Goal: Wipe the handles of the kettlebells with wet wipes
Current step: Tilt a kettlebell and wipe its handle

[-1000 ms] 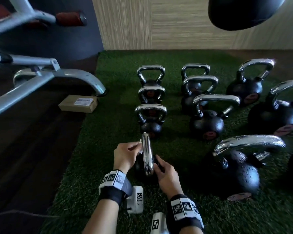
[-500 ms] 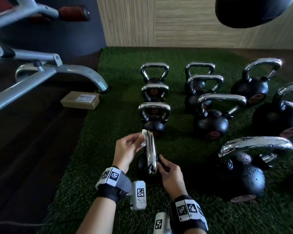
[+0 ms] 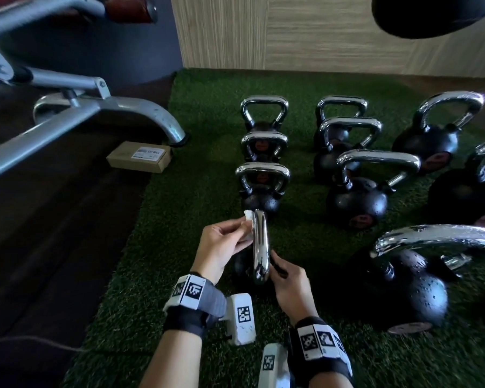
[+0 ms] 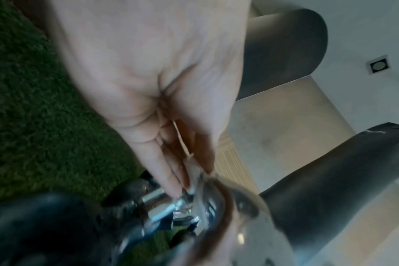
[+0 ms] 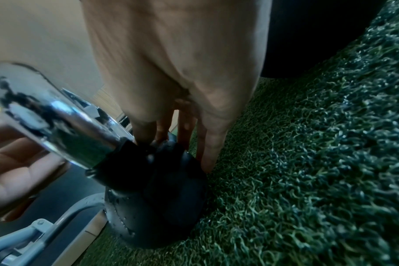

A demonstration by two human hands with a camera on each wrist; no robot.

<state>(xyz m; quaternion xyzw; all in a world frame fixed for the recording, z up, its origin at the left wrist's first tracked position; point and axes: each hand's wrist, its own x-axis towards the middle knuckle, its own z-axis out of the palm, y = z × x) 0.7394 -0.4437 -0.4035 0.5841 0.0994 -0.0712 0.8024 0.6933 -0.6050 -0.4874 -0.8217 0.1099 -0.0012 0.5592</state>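
Two hands busy: my left hand [image 3: 223,242] pinches the wipe [image 3: 248,219] against the handle [image 3: 261,247]; at three o'clock, my right hand [image 3: 290,281] steadies the kettlebell [image 5: 157,198], fingers straight.

Wet wipe [image 3: 247,221] is showing only as a white scrap behind the chrome handle [image 3: 260,245]; the rest is lying hidden between left hand [image 3: 224,244] fingers. Left wrist view is blurring near the fingertips [image 4: 173,183]. Far-right kettlebell [image 3: 471,191] is being cut by the frame edge.
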